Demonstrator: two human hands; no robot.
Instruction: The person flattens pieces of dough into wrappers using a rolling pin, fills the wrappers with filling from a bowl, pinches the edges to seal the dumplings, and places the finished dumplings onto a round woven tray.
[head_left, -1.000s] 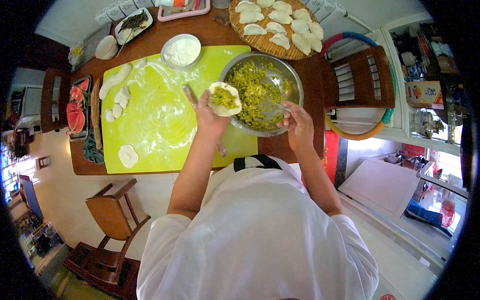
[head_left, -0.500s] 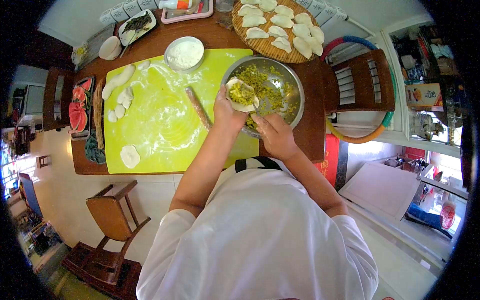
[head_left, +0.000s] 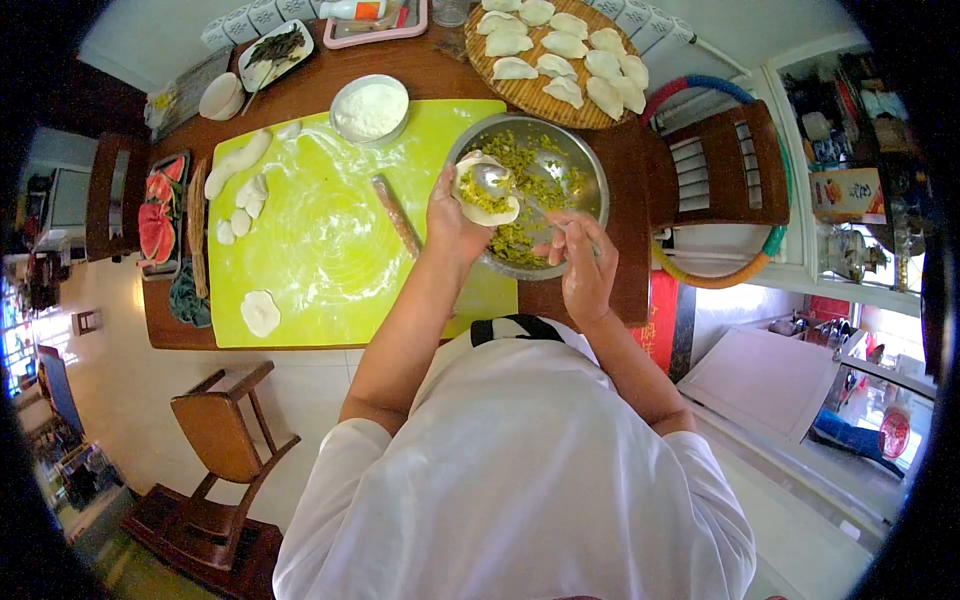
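At far left on your dark brown wooden worktop (head_left: pixel 432 80) sit red watermelon slices (head_left: pixel 157 225), then the bright yellow-green flat mat (head_left: pixel 330 310), smeared with flour. Along its left side you have a thick white dough log (head_left: pixel 238 152), rounded white dough lumps (head_left: pixel 241 222) below it, and, nearest you, a flattened white dough disc (head_left: pixel 260 313). A round metal bowl of white flour (head_left: pixel 370 110) stands at the mat's far edge, and a slim brownish rolling pin (head_left: pixel 397 216) lies aslant just beside your left forearm. Your left hand (head_left: pixel 458 220) is half curled, cradling a thin round white dough wrapper (head_left: pixel 491 216) over the left part of the wide silver steel bowl (head_left: pixel 597 195). The wrapper is open and slightly cupped, its pale edge bare around a chopped yellow-green filling heap (head_left: pixel 473 190). The shiny head of a silver metal spoon (head_left: pixel 494 178) covers part of that heap; more chopped filling lies scattered in the bowl. Your right hand (head_left: pixel 587 258) is loosely closed, gripping the spoon's handle. Beyond the bowl, pale folded dumplings (head_left: pixel 564 44) rest on a round tan woven tray (head_left: pixel 490 72).
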